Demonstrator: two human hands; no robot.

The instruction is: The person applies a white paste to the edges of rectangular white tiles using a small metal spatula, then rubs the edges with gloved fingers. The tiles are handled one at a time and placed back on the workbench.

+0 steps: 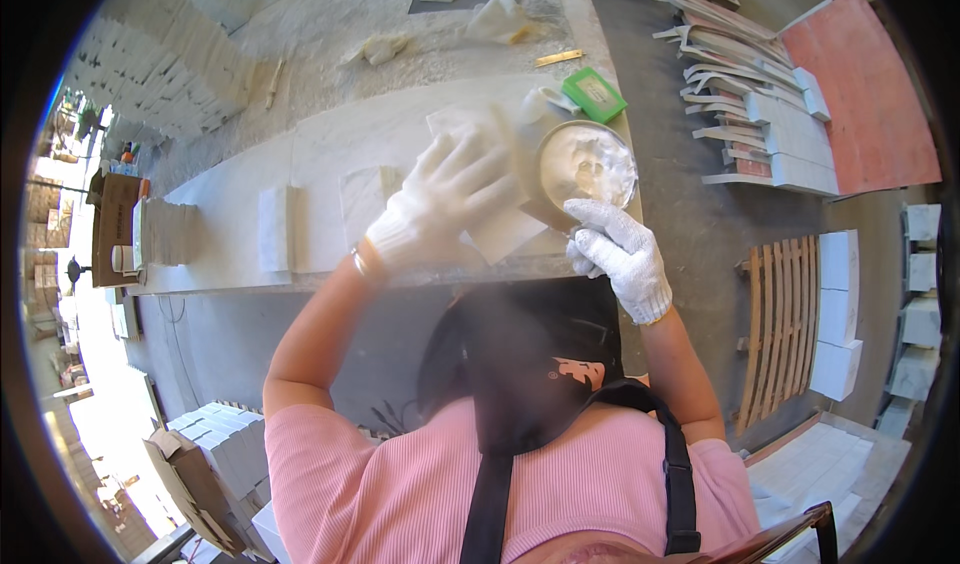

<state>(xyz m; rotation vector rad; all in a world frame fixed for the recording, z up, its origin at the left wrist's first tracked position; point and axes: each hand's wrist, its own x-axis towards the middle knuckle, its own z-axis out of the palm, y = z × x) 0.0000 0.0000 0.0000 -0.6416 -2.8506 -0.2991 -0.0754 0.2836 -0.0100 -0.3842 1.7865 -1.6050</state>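
Observation:
My left hand point(440, 194), in a white knitted glove, is slightly blurred, its fingers stretched out flat over a pale square tile point(505, 232). A tile corner shows below the hand and another part above it. Close to the table's front edge, my right hand point(622, 262), also gloved, has its thumb and fingers drawn together. What lies between those fingers is hidden. Just beyond it stands a round tub point(545, 154) with white paste or powder point(590, 169) inside. Left of my left hand lie another pale tile point(365, 196) and a small stack of white tiles point(275, 229).
Behind the tub are a green box point(594, 95) and a yellow strip point(558, 58). Crumpled cloths point(498, 19) lie farther back. Tall tile stacks point(165, 54) fill the far left. Right of the table stand a wooden pallet point(778, 329) and white blocks point(795, 144) with straps.

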